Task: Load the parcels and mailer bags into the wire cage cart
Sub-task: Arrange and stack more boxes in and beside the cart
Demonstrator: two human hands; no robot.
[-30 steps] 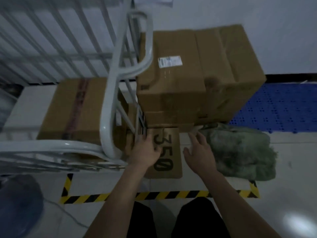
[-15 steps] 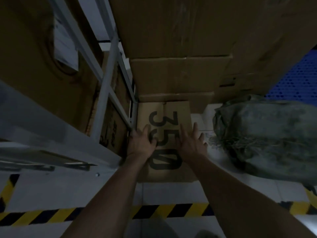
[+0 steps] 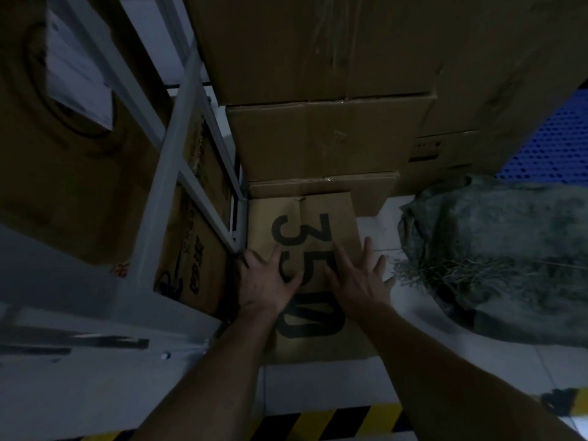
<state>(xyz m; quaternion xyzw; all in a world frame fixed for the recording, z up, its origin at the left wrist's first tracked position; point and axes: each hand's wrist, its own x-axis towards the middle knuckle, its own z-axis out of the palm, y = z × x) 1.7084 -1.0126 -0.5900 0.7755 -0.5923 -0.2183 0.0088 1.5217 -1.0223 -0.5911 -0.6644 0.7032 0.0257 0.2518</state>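
Observation:
A flat brown box marked "350" lies on the floor at the foot of a stack of cardboard parcels. My left hand rests on its left part with fingers spread. My right hand lies flat on its right part, fingers straight. The white wire cage cart stands on the left, with brown boxes inside it. A grey-green mailer bag sits on the floor to the right of the flat box.
A blue perforated mat lies behind the bag at the right. Yellow-and-black hazard tape runs across the pale tiled floor near my feet. The stacked parcels lean overhead close to my view.
My view has dropped down close to the flat box. My right hand came down onto the box beside my left hand; since half a second ago both hands have hardly moved.

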